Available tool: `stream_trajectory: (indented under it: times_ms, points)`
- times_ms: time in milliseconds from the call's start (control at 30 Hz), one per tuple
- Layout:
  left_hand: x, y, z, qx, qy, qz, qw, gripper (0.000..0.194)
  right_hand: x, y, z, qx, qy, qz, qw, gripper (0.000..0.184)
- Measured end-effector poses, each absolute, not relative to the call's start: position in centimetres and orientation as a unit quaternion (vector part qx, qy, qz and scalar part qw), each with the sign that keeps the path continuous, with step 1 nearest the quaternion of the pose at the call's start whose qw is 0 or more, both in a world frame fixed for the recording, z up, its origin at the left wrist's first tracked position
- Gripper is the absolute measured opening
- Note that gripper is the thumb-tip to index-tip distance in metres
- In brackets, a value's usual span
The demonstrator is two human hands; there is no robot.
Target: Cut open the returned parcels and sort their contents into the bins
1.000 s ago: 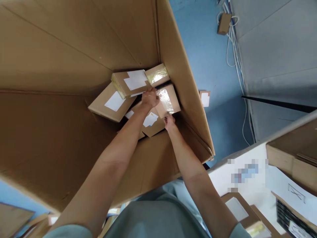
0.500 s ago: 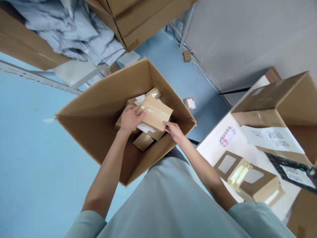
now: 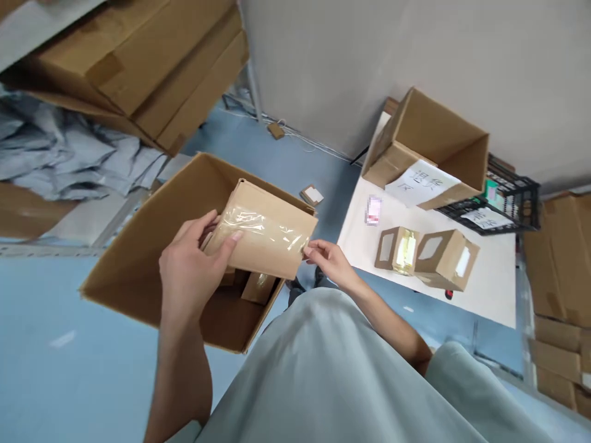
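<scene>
Between my hands is a brown cardboard box with shiny clear tape across its top, held above a large open carton. My left hand grips its left end, thumb on top and fingers beneath. At its right corner, the fingers of my right hand pinch the edge near the tape's end. Inside the carton lie smaller taped boxes, mostly hidden by the held box.
On the right, a white table bears brown boxes, an open carton with a handwritten paper and a black crate. Grey bags fill a shelf at left. A small labelled box lies on the blue floor.
The taped box has come up out of the large carton, closer to me, in both hands. My view has swung to the right, showing more of the table.
</scene>
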State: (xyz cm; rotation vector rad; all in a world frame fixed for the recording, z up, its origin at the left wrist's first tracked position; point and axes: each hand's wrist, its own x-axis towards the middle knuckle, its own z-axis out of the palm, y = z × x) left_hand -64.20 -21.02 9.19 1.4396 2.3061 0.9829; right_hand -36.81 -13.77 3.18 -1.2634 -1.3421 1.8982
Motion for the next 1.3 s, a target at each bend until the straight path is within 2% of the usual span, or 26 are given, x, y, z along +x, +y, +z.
stream_trajectory:
  times_ms: [133,233,400,567,800,1100,1300]
  points:
    - [-58.6,-18.5,11.8,0.598,0.701,0.365,0.131,0.041,-30.8,-15.4,4.0,-0.497,-0.508,0.634,0.305,0.045]
    - [-53.2,-15.5,11.4,0.657,0.636,0.373,0.153,0.040,-25.5,-16.2,2.7,-0.541,-0.493,0.589,0.342,0.045]
    - [-42.0,-11.3,7.0,0.741,0.537,0.331,0.231,0.042,-16.5,-17.6,-2.9,-0.589,-0.336,0.629,0.380,0.048]
    - [-29.7,-10.9,1.6,0.788,0.470,0.283,0.281,0.039,-8.0,-18.6,-9.1,-0.589,-0.143,0.680,0.412,0.042]
    - [-16.5,-12.0,-1.2,0.820,0.430,0.249,0.283,0.044,3.8,-18.1,-12.7,-0.583,-0.097,0.669,0.450,0.044]
    - [-9.2,-8.6,-2.0,0.853,0.364,0.264,0.266,0.049,10.7,-16.4,-13.6,-0.587,-0.121,0.654,0.461,0.051]
    - [-7.7,-7.8,-3.4,0.885,0.317,0.267,0.210,0.052,13.7,-16.4,-11.7,-0.590,-0.225,0.685,0.363,0.047]
